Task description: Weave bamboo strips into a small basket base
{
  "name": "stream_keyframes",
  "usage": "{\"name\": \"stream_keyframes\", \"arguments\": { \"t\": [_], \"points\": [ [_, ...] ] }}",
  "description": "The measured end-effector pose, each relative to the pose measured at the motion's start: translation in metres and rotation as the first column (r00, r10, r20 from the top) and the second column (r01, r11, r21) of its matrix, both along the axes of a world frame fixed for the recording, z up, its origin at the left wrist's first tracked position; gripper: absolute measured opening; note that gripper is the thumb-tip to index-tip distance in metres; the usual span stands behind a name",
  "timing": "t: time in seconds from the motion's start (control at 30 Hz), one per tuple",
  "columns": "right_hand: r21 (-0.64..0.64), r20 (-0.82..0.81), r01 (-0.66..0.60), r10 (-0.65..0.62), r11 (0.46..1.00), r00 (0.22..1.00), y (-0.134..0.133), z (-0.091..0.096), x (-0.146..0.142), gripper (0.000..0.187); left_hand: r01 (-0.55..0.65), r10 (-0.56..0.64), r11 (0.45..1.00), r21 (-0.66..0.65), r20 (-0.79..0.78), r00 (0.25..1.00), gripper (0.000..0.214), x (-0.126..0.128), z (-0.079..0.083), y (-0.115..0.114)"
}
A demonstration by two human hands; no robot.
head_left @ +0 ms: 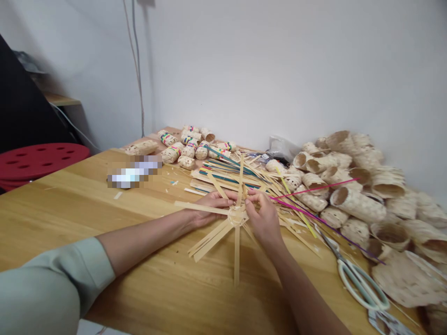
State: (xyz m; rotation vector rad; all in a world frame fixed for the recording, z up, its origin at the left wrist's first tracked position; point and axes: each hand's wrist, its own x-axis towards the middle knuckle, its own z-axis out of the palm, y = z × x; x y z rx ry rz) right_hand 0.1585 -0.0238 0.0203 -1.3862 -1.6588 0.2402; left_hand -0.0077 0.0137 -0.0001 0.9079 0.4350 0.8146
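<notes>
A star-shaped weave of pale bamboo strips point(236, 251) is held above the table, its strips spreading out from a small round woven centre. My left hand point(208, 208) grips it from the left, thumb on top beside the centre and the other fingers partly beneath. On the right, my right hand point(262, 215) pinches a strip close to the upper right of the centre. Its thumb and forefinger are pressed together there. Just behind both hands lies a pile of loose bamboo strips point(223, 174), some of them teal.
Woven bamboo tubes point(359, 204) are heaped along the right. White-handled scissors point(363, 284) lie at the near right. Small woven cylinders with coloured bands point(172, 152) sit at the back. A blurred-out object point(134, 172) rests on the wooden table point(146, 279). A red stool point(42, 160) stands left.
</notes>
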Motion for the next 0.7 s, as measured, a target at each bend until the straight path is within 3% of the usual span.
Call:
{"name": "stream_keyframes", "arguments": {
  "t": [0.27,0.5,0.7],
  "points": [
    [-0.037,-0.016,-0.004,0.003,0.999,1.000,0.0005,0.0001,-0.0004,0.010,0.036,-0.036,0.999,-0.006,0.021,0.999,0.031,-0.0013,0.0017,0.0015],
    [0.006,0.086,-0.102,0.101,0.995,0.991,0.0017,0.0022,0.0027,0.012,0.020,-0.020,0.999,-0.025,0.019,1.000,0.028,-0.0028,-0.0002,0.0037],
    [0.014,0.069,-0.013,0.012,1.000,0.998,0.0024,0.0008,0.0018,0.011,0.030,-0.029,0.999,-0.017,0.032,0.999,0.027,-0.0021,-0.0067,0.0069]
  ]
}}
